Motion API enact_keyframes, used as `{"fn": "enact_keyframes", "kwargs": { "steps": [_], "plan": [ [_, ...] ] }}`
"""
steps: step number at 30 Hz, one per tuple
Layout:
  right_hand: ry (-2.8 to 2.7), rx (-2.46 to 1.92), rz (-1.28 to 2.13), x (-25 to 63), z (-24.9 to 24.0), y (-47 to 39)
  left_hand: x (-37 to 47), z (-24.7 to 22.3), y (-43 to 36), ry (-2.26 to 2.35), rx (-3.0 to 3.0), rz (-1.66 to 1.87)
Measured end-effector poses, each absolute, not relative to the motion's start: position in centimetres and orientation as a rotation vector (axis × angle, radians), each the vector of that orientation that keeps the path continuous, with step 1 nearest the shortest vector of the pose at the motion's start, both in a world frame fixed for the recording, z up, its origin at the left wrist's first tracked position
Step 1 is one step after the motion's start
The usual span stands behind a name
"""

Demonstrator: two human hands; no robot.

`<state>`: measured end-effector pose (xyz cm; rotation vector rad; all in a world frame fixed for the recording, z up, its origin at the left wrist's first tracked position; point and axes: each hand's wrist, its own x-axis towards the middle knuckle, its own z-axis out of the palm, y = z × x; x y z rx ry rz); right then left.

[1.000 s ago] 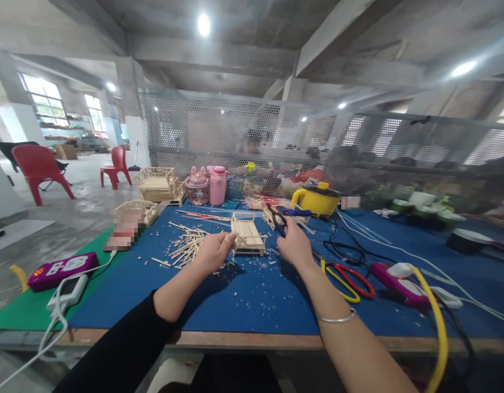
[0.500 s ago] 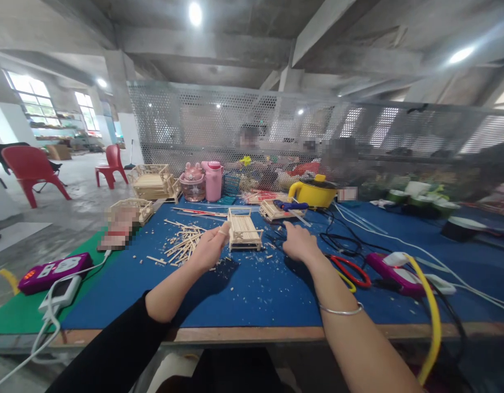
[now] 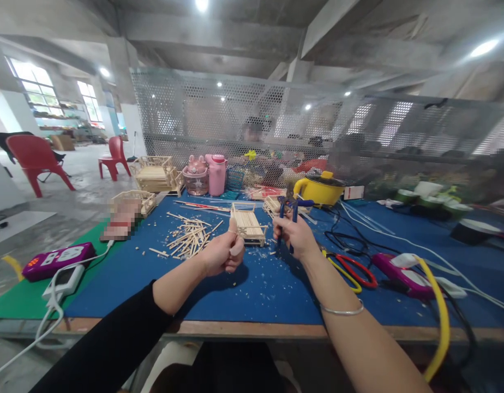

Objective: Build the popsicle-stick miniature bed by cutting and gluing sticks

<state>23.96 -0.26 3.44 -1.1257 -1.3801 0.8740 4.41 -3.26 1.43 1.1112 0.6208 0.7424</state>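
Observation:
My right hand (image 3: 295,233) is closed around dark blue-handled pliers (image 3: 293,213), whose jaws point up and away. My left hand (image 3: 224,252) has its fingers curled, with the thumb at the left front side of a small wooden stick frame (image 3: 249,225). Whether it grips the frame or only touches it is hard to tell. The frame stands on the blue mat (image 3: 252,295) between my hands. Left of it lies a loose pile of short wooden sticks (image 3: 191,236). Behind my right hand is another small stick frame (image 3: 271,206), partly hidden by the pliers.
At the back stand a pink bottle (image 3: 217,174) and a yellow pot (image 3: 321,190). Stacked stick frames (image 3: 156,176) are at the back left. Right of my forearm lie red-handled scissors (image 3: 358,271), cables and a purple power strip (image 3: 403,275). People are behind the mesh screen.
My right hand has picked up the pliers and raised them. My left hand has moved slightly right and nearer, its fingers more curled. The view has shifted a little.

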Motion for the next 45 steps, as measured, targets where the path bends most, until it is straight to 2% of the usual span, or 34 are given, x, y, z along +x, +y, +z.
{"fn": "enact_keyframes", "kwargs": {
  "steps": [5, 10, 17, 22, 27, 33, 39, 45],
  "plan": [
    [-1.470, -0.914, 1.042, 21.4, 3.4, -2.1, 4.6, 1.2, -3.4, 0.662, 1.174, 0.755],
    [-1.678, -0.808, 1.032, 19.7, 2.0, -2.4, 5.0, 1.3, -3.8, 0.761, 1.247, 0.729],
    [-1.613, -0.774, 1.056, 19.9, 2.2, -2.7, 4.2, 1.2, -3.0, 0.728, 1.312, 0.716],
    [-1.587, -0.741, 1.190, 20.4, 2.8, -3.0, 3.2, 1.4, -2.1, 0.756, 1.243, 0.968],
    [-1.597, -0.744, 1.271, 20.2, 2.8, -3.0, 3.2, 1.6, -2.5, 0.643, 1.229, 0.963],
    [-1.565, -0.726, 1.063, 19.7, 2.3, -2.8, 3.0, 1.9, -2.6, 0.644, 1.205, 1.011],
    [-1.620, -0.715, 1.038, 19.7, 2.0, -2.7, 3.8, 2.1, -2.8, 0.728, 1.170, 1.219],
    [-1.659, -0.737, 0.969, 19.6, 2.7, -3.4, 3.9, 1.9, -2.9, 0.777, 1.325, 1.269]
  ]
}}
